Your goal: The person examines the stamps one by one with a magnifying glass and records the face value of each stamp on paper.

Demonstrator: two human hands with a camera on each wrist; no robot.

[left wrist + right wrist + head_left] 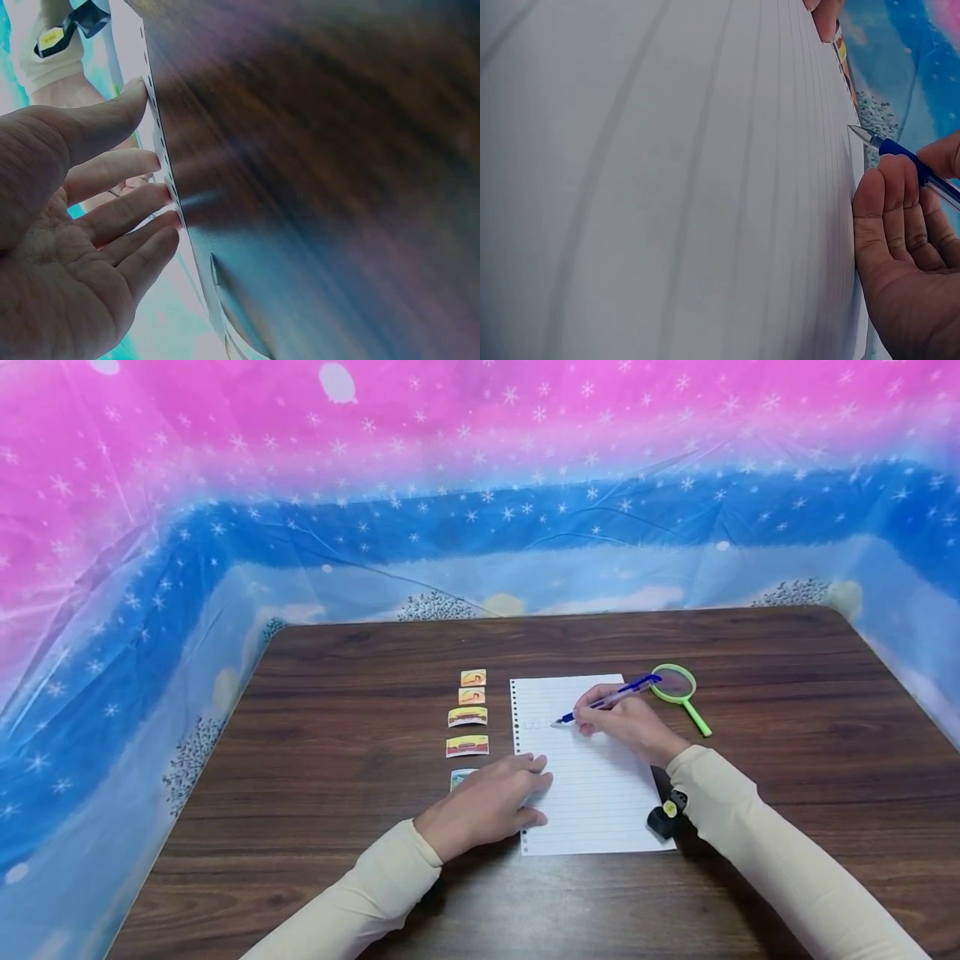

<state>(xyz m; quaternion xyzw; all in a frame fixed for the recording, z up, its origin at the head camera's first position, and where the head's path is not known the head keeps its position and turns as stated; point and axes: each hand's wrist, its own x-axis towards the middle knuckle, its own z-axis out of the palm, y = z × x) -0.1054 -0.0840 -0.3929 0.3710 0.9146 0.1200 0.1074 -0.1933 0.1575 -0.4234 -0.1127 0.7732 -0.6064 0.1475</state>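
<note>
My right hand (621, 720) pinches a blue pen (611, 697), its tip down at a lined sheet of paper (592, 802). Faint marks show on the paper just left of the tip. In the right wrist view the pen (904, 156) slants between thumb and fingers, and the hand (907, 247) lies along the sheet. My left hand (491, 802) rests on the sheet's punched left edge with its fingers spread. The left wrist view shows that hand (97, 202) with fairly straight fingertips at the row of holes, nothing gripped.
Left of the paper, several small picture cards (467, 746) stand in a column, the lowest partly hidden by the left hand. A green magnifying glass (697, 718) lies to the right. A black strap device (663, 820) sits at the right wrist. The brown table (337, 735) meets a patterned curtain (450, 518).
</note>
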